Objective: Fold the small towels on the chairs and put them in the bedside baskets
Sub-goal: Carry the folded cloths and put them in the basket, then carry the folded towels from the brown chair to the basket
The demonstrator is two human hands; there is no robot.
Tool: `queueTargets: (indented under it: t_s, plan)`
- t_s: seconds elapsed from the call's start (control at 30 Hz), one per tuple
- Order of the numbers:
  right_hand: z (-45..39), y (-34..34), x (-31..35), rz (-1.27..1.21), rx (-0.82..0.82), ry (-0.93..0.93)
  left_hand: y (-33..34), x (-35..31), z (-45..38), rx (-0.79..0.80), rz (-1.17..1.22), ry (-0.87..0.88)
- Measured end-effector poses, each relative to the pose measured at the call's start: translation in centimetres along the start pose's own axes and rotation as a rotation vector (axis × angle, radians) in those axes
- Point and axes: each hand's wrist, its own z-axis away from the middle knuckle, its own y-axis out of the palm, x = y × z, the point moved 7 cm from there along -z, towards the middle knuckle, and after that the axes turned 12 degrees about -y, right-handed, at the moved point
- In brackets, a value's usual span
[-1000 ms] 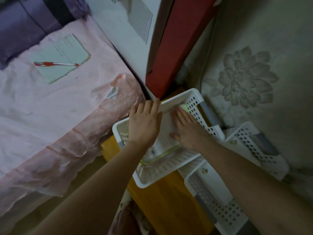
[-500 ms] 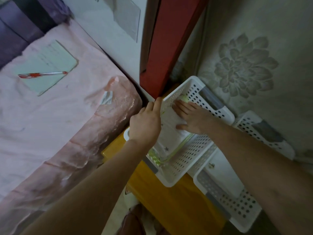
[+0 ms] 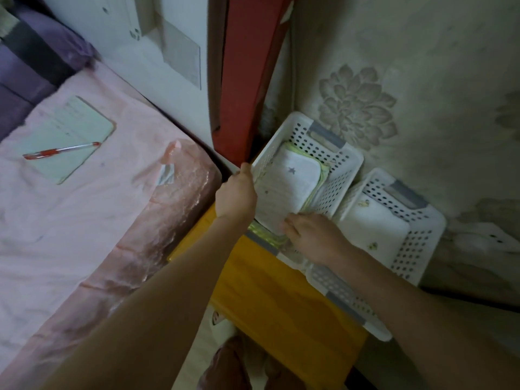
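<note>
Left hand [image 3: 235,196] grips the left rim of the nearer white basket [image 3: 347,164], thumb up along the edge, fingers hidden behind the wall. Right hand [image 3: 312,237] lies at the basket's near end, fingers curled down onto the folded towel [image 3: 289,184]; whether it pinches the cloth, cannot tell. Towel white, star print, green trim, lying flat inside the basket. Second basket [image 3: 427,229] just beside on the right, holding another folded towel [image 3: 374,223]. Both sit on a yellow table [image 3: 281,302]. Pink bed [image 3: 84,220] to the left carries a notebook [image 3: 67,136] with a red pen [image 3: 60,150] on it.
</note>
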Motion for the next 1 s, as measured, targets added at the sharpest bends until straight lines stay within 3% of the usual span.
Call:
queueTargets:
  t_s: [0.1,0.33,0.47,0.6,0.83,1.0]
  plan:
    - [1.6,1.6,3.6,-0.238,-0.007,-0.075,0.1,0.8,-0.1,0.081,0.101,0.042]
    - [2.7,3.2,4.2,-0.233,-0.141,0.032,-2.2,4.4,3.3,0.216,0.066,0.09]
    - [2.8,2.5,4.6,-0.194,-0.056,0.085,-6.0,6.4,7.0,0.182,-0.109,0.052]
    - [3.6,-1.3,8.5,-0.097,-0.038,0.004,-9.9,10.4,11.8,0.166,-0.012,-0.072]
    - [4.7,-5.3,29.3,0.173,0.09,-0.368,-21.6,22.2,26.8,0.016,-0.01,-0.331]
    - [8.0,-1.0,50.0,0.357,0.204,-0.714,-28.0,35.6,41.5,-0.085,0.066,-0.628]
